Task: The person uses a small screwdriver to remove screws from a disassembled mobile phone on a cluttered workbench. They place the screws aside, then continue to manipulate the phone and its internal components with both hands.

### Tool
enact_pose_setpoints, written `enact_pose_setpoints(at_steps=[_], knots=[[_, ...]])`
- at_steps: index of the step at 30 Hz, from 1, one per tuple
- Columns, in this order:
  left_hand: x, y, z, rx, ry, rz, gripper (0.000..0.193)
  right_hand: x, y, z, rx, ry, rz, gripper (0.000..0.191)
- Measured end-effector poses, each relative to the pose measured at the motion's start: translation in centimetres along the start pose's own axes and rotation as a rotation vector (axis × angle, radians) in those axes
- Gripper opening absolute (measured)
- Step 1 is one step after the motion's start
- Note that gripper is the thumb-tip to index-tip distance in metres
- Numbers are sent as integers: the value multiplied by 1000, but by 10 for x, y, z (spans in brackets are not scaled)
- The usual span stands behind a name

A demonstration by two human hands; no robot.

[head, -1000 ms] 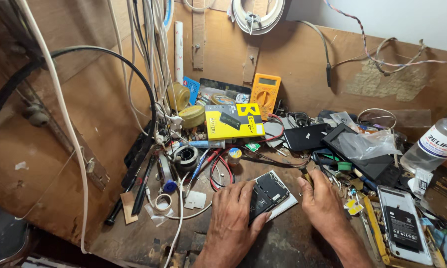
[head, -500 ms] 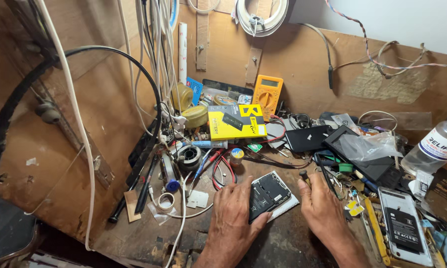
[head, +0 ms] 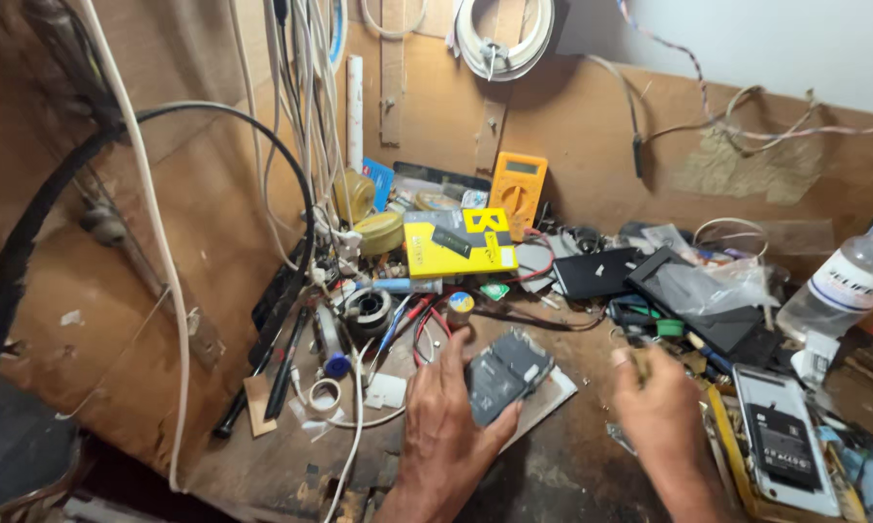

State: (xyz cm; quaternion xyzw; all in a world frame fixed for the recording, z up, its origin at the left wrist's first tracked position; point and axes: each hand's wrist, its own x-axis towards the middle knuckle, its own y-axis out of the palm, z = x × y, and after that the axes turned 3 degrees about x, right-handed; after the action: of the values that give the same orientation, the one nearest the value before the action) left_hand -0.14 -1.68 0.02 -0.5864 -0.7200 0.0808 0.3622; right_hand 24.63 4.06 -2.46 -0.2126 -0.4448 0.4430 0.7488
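My left hand (head: pixel 441 426) grips an opened dark phone (head: pixel 506 373) by its left edge and tilts it up off a white panel (head: pixel 551 399) lying on the worn wooden bench (head: pixel 572 465). To the right of the phone, apart from it, my right hand (head: pixel 661 412) has its fingers curled together. A small yellowish piece (head: pixel 638 362) shows at its fingertips. Motion blur hides whether the fingers pinch it.
A yellow box (head: pixel 459 242), an orange multimeter (head: pixel 518 189), solder reels (head: pixel 369 310) and red leads crowd the back. At the right lie black phone parts (head: pixel 688 291), a white-framed phone (head: pixel 783 441) and a plastic bottle (head: pixel 843 286). Cables (head: pixel 301 145) hang at the left.
My right hand has left the phone's right edge and moved right, fingers curling. The left hand has lifted and tilted the phone. The view has shifted slightly.
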Motion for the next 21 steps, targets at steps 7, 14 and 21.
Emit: enact_pose_setpoints(at_steps=[7, 14, 21], knots=[[2, 5, -17, -91, -59, -143, 87, -32, 6, 43, 824, 721, 342, 38], [-6, 17, -25, -79, -123, -159, 93, -31, 18, 63, 1194, 818, 433, 26], [54, 20, 23, -653, -421, 176, 72, -10, 2, 37, 1061, 722, 634, 18]])
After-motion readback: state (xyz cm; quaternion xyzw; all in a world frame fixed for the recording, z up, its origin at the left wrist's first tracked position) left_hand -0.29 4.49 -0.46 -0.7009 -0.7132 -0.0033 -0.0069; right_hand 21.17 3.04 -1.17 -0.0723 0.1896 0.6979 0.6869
